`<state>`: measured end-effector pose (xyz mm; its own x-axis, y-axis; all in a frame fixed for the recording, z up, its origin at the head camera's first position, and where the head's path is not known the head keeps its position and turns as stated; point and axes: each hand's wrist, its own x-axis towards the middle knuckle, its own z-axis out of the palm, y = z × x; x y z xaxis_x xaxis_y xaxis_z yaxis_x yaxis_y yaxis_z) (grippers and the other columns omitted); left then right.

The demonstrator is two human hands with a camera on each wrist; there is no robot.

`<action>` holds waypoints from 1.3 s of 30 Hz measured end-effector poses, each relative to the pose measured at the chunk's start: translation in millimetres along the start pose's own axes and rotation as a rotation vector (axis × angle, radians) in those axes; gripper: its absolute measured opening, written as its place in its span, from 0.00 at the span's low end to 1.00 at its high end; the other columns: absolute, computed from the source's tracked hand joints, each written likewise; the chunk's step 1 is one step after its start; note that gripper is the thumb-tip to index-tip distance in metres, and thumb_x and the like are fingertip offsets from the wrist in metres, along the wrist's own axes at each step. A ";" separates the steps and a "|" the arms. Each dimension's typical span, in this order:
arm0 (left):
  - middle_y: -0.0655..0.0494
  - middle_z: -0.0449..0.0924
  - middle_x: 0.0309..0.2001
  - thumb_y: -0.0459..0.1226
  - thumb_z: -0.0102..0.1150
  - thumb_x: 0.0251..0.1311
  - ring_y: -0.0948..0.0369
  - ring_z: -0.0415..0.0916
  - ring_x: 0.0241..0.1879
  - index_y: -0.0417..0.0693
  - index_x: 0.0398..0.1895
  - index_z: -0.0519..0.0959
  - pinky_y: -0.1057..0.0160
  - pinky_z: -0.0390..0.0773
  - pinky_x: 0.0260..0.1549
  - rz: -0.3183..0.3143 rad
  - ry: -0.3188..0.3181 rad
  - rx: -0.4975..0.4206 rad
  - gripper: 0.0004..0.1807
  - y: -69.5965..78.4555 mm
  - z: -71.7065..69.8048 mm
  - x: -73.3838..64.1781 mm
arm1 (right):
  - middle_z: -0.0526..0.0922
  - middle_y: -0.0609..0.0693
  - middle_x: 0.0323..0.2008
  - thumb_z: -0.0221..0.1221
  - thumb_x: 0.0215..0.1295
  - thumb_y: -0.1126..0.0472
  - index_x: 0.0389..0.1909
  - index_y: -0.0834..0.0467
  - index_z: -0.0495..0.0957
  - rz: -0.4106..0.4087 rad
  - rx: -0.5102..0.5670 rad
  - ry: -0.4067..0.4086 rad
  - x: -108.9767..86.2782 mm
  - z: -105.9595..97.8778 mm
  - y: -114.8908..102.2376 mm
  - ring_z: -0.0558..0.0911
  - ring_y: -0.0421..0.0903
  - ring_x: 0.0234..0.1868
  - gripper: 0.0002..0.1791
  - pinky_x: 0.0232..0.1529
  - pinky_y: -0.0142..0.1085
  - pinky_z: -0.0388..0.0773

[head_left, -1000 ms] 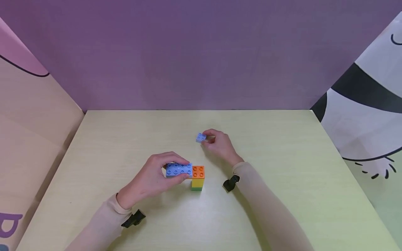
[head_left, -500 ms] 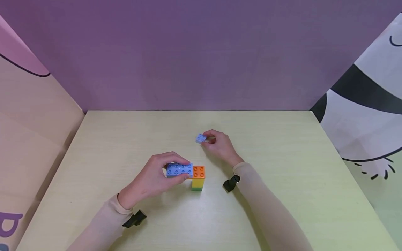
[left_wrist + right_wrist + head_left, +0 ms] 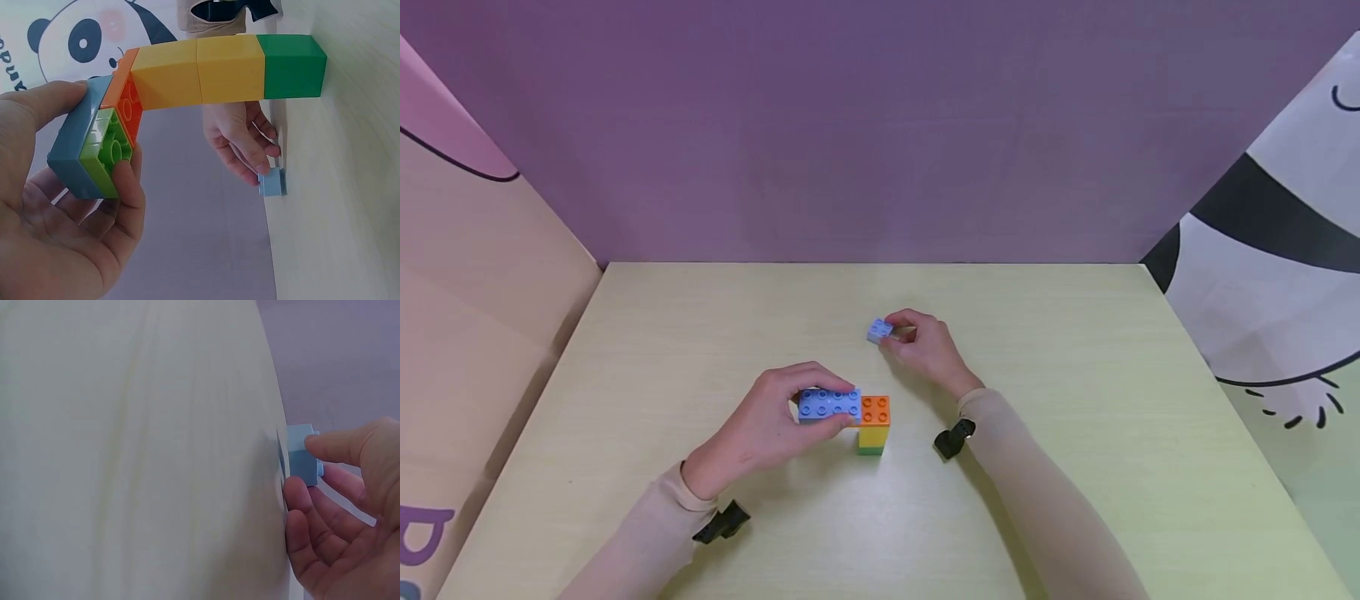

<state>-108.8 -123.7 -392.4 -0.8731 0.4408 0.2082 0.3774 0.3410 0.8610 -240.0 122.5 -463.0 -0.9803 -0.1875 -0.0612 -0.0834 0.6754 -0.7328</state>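
My left hand [image 3: 775, 410] grips a long blue brick [image 3: 829, 405] between thumb and fingers. That brick sits on top of a stack, beside the bare studs of an orange brick [image 3: 876, 410]. Seen from the left wrist, a light green brick [image 3: 107, 150] lies under the blue one, with a fingertip against it. Two yellow bricks [image 3: 199, 72] and a green brick [image 3: 294, 66] form the column below the orange, the green one at the table. Farther back, my right hand [image 3: 927, 348] pinches a small light blue brick [image 3: 879, 331] at the tabletop, its studs facing up.
The pale wooden table [image 3: 1075, 358] carries the stack near its middle. A purple panel [image 3: 880, 133] rises along the far edge. Printed side walls flank it, with a panda figure on the right wall [image 3: 1285, 300]. Black wrist cameras sit on both sleeves.
Almost nothing differs. Both hands keep their holds on the bricks, and the stack stays in place; only a tiny shift of the view shows.
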 end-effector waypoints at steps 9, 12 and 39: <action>0.73 0.83 0.41 0.45 0.74 0.54 0.65 0.78 0.36 0.69 0.45 0.84 0.67 0.79 0.36 -0.036 -0.015 0.002 0.15 1.9 -1.9 1.3 | 0.83 0.50 0.54 0.64 0.64 0.53 0.56 0.49 0.79 -0.026 0.012 -0.008 -6.1 -3.1 -2.6 0.82 0.49 0.45 0.19 0.40 0.36 0.81; 0.72 0.83 0.41 0.45 0.74 0.54 0.65 0.78 0.35 0.69 0.46 0.84 0.67 0.79 0.35 -0.043 -0.019 0.002 0.15 2.4 -2.2 1.2 | 0.83 0.48 0.54 0.64 0.64 0.52 0.56 0.48 0.79 -0.028 0.011 -0.009 -9.7 -4.4 -3.3 0.82 0.48 0.44 0.19 0.39 0.35 0.81; 0.73 0.83 0.40 0.47 0.73 0.54 0.65 0.77 0.34 0.68 0.46 0.85 0.66 0.79 0.33 -0.010 -0.020 0.024 0.15 2.5 -4.0 -1.9 | 0.86 0.46 0.48 0.66 0.63 0.55 0.52 0.50 0.81 -0.286 0.144 0.051 -67.7 -18.3 -22.5 0.86 0.45 0.42 0.16 0.45 0.44 0.84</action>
<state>-107.4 -127.0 -388.8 -0.8705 0.4539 0.1904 0.3767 0.3654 0.8512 -175.1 133.0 -430.0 -0.9287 -0.3168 0.1929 -0.3346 0.4914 -0.8041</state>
